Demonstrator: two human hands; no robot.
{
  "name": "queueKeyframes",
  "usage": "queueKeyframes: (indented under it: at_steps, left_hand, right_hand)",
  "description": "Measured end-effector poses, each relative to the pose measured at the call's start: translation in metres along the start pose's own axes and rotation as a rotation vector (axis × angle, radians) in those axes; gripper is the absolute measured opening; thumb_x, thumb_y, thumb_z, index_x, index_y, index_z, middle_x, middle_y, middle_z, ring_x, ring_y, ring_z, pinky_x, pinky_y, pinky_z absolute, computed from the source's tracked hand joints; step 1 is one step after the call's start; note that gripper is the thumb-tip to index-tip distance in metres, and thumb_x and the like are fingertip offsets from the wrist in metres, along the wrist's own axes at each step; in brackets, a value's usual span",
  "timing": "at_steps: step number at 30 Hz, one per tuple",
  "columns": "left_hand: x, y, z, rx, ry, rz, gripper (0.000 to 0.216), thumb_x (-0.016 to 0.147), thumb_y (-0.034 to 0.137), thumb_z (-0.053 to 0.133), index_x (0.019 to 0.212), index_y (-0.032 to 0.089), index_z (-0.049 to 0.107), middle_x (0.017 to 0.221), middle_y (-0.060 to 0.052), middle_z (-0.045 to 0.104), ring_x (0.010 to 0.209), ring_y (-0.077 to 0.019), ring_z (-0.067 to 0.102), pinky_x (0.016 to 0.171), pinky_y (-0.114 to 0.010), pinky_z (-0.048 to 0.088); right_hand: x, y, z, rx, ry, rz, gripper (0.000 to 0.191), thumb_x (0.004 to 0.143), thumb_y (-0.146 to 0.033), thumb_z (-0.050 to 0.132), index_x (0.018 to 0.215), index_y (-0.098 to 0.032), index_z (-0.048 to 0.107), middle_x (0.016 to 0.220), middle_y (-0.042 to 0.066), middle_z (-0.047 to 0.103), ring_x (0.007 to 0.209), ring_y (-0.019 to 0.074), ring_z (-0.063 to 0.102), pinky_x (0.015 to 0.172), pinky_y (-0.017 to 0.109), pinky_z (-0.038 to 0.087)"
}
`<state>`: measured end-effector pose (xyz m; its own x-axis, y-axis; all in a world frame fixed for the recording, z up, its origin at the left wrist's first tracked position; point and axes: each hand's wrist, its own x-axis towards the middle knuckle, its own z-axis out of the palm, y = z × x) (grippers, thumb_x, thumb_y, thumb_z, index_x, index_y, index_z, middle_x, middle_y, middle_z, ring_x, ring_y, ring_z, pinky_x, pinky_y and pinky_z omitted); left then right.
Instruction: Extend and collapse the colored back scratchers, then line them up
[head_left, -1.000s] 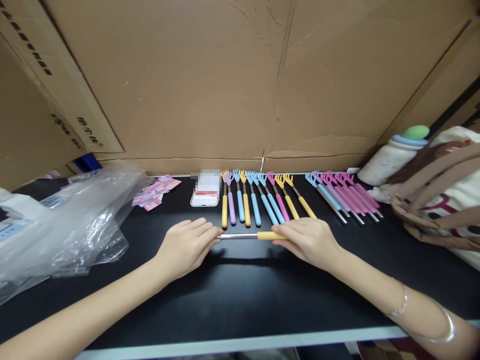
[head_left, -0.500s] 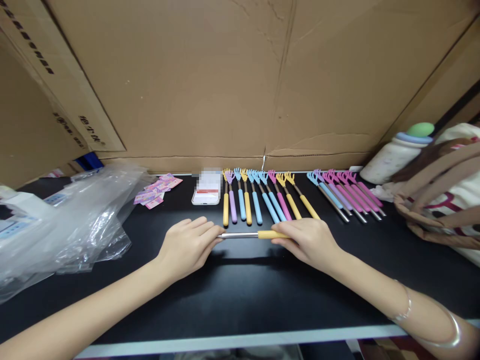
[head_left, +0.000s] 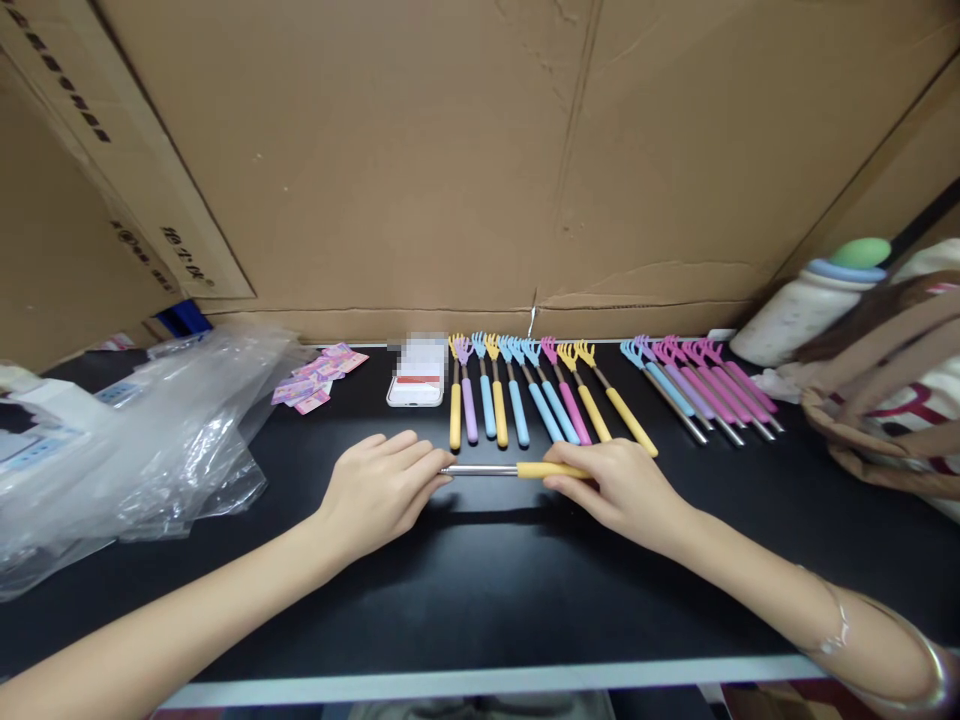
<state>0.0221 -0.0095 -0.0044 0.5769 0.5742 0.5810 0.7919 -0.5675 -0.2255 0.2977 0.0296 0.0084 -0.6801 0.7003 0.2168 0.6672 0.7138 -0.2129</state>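
Note:
Above the black tabletop, both hands hold a back scratcher (head_left: 486, 470) level, with a yellow grip and a bare metal rod. The rod's left tip is pinched between the thumb and fingers of my left hand (head_left: 386, 485). My right hand (head_left: 619, 490) is closed round the yellow grip; it hides the far end, so no claw shows on this piece. Just beyond my hands lies a row of back scratchers (head_left: 487, 400) in yellow, purple, blue and pink, claws pointing away. Farther right, a second group of back scratchers (head_left: 705, 390) in blue, purple and pink shows metal rods toward me.
Clear plastic bags (head_left: 172, 440) are heaped at the left. Small pink-purple cards (head_left: 319, 378) and a phone (head_left: 416, 375) lie at the back. A bottle (head_left: 799, 305) and a brown-and-white bag (head_left: 892, 400) stand right. Cardboard (head_left: 420, 170) walls the back.
The whole view has shifted slightly, with the tabletop things a little farther right. Both hands keep the same hold on the yellow back scratcher.

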Motion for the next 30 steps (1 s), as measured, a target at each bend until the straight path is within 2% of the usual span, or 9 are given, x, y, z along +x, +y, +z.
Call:
queueKeyframes:
  at_steps: [9,19,24,30]
  left_hand:
    - [0.002,-0.005,0.0,0.001,-0.052,0.003,0.021,0.095,0.028,0.042,0.086,0.02,0.06,0.069,0.001,0.064,0.065,-0.0158,0.054,0.055,-0.03,0.029]
    - [0.006,-0.016,-0.005,0.001,-0.085,0.002,0.018,0.092,0.029,0.046,0.1,0.022,0.06,0.078,-0.001,0.065,0.074,-0.0171,0.058,0.062,-0.029,0.038]
    - [0.007,-0.025,-0.012,-0.04,-0.126,-0.013,0.02,0.09,0.037,0.051,0.099,0.022,0.058,0.084,0.0,0.065,0.077,-0.0165,0.06,0.06,-0.027,0.04]
    - [0.007,-0.037,-0.018,-0.133,-0.225,-0.023,0.018,0.087,0.035,0.054,0.101,0.024,0.056,0.088,0.002,0.064,0.071,-0.0126,0.061,0.058,-0.024,0.039]
  right_hand:
    - [0.001,0.004,0.001,-0.043,0.019,-0.018,0.031,0.094,-0.044,0.04,0.09,-0.022,0.061,0.064,0.0,0.066,0.055,0.0132,0.058,0.054,0.023,0.031]
    - [0.0,0.009,-0.005,-0.058,0.015,-0.043,0.025,0.094,-0.039,0.042,0.094,-0.022,0.061,0.074,0.001,0.069,0.061,0.0131,0.062,0.056,0.023,0.034]
    - [0.001,0.019,-0.013,-0.04,-0.006,-0.053,0.025,0.094,-0.04,0.042,0.094,-0.023,0.06,0.068,-0.002,0.067,0.057,0.0116,0.06,0.055,0.021,0.034]
    - [0.001,0.03,-0.024,-0.021,-0.066,0.027,0.025,0.093,-0.044,0.042,0.096,-0.024,0.057,0.061,-0.004,0.061,0.051,0.0113,0.054,0.053,0.021,0.031]
